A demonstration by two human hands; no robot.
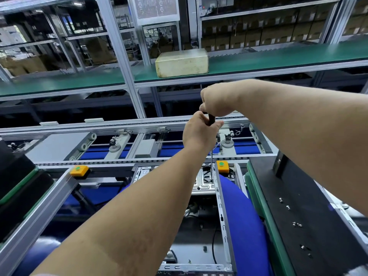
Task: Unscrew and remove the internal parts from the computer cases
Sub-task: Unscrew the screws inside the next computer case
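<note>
An open metal computer case (223, 212) lies below me, mostly hidden under my left forearm. A long screwdriver (211, 119) with a black handle stands upright over it. Its thin shaft runs down to a metal plate (203, 181) at the case's far end. My left hand (199, 132) grips the lower part of the handle. Directly above, my right hand (216, 100) grips the handle's top. Inside the case I see black cables and dark parts.
Several loose screws (296, 224) lie on a black panel (298, 196) on the right. Two orange buttons (79, 170) sit on the conveyor rail. A beige box (182, 62) stands on the green shelf (278, 58) behind. Black cases are stacked at left.
</note>
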